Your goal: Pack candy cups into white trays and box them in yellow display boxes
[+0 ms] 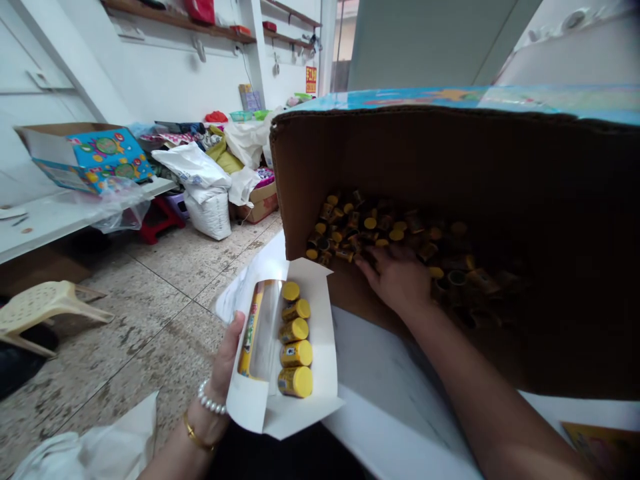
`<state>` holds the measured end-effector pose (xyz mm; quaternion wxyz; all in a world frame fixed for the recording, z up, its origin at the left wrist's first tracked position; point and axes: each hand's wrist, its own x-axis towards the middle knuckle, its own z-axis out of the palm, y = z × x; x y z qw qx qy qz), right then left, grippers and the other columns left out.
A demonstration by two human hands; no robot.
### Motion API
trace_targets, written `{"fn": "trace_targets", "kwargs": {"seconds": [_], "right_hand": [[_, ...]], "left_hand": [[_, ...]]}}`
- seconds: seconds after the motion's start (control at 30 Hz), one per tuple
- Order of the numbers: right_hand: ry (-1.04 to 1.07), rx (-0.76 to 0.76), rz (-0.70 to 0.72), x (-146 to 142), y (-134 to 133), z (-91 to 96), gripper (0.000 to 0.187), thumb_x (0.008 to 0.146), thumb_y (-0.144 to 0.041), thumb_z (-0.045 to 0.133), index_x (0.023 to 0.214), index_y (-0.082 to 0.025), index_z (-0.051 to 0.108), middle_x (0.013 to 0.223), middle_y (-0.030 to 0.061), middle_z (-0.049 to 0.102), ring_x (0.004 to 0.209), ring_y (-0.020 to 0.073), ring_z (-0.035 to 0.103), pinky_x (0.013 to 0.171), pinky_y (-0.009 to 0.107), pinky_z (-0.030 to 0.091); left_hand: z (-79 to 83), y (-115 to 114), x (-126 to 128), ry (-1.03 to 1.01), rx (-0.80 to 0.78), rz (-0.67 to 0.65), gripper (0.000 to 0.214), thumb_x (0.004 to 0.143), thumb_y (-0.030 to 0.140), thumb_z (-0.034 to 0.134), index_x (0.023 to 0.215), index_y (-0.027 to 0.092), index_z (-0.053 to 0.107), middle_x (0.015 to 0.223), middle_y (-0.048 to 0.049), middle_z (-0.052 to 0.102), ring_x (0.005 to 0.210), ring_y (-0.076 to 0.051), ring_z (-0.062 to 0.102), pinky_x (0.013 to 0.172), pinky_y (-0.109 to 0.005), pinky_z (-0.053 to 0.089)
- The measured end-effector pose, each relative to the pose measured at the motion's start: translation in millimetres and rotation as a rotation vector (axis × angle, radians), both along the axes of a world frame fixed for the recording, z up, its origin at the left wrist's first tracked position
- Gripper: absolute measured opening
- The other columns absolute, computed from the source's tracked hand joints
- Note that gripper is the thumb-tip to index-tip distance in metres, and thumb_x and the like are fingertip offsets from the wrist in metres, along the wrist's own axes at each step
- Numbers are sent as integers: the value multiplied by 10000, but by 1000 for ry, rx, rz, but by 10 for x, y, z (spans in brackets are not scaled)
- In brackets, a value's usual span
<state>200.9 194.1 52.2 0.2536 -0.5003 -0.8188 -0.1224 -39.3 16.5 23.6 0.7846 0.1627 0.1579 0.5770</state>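
My left hand grips the left edge of a small open white carton. Inside it several small yellow-capped bottles lie in a row beside a yellow strip. My right hand reaches into a large brown cardboard box lying on its side. Its fingers rest palm down on a heap of the same small yellow-capped bottles. The fingertips are buried among them, so any hold is hidden. A pearl bracelet and a gold bangle circle my left wrist.
The big box rests on a white table. On the left, a white table carries a colourful open box. A cream plastic stool, a red stool, white sacks and cartons stand on the speckled floor.
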Motion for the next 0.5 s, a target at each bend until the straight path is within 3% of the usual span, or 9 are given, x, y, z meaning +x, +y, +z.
{"fn": "trace_targets", "kwargs": {"seconds": [0.07, 0.17, 0.33, 0.4, 0.5], "right_hand": [[-155, -68, 14, 71, 168, -145, 396, 936, -433, 547, 1262, -235, 654, 1216, 144, 613, 1100, 315, 547, 856, 389, 444], [-214, -106, -4, 118, 264, -237, 323, 927, -364, 539, 1183, -229, 683, 1222, 144, 577, 1063, 306, 539, 829, 388, 437], [-159, -67, -10, 39, 77, -10, 186, 869, -215, 538, 938, -158, 701, 1093, 147, 617, 1010, 287, 559, 834, 383, 445], [-37, -25, 136, -71, -134, 139, 162, 869, -186, 521, 865, -164, 682, 1012, 116, 643, 962, 240, 576, 849, 347, 455], [81, -10, 558, -283, -500, 299, 176, 894, -177, 505, 859, -194, 677, 923, 62, 677, 889, 194, 585, 807, 308, 470]], "left_hand": [[17, -2, 4, 13, -6, -52, 571, 892, 516, 595, 1348, 173, 590, 1239, -127, 706, 1235, -350, 593, 1089, -446, 421], [13, -5, 5, 12, 10, -88, 610, 888, 537, 590, 1355, 145, 581, 1253, -155, 694, 1246, -364, 582, 1086, -461, 423], [-59, 19, -2, -40, 57, 28, 487, 967, 501, 464, 1322, 202, 614, 1252, -117, 702, 1271, -320, 570, 1128, -483, 371], [-88, 34, 3, -44, 71, 35, 476, 980, 489, 438, 1308, 200, 627, 1244, -113, 708, 1283, -311, 562, 1147, -480, 346], [-115, 42, 19, -22, 72, -13, 524, 983, 520, 410, 1256, 155, 667, 1191, -124, 732, 1281, -321, 563, 1162, -486, 324]]}}
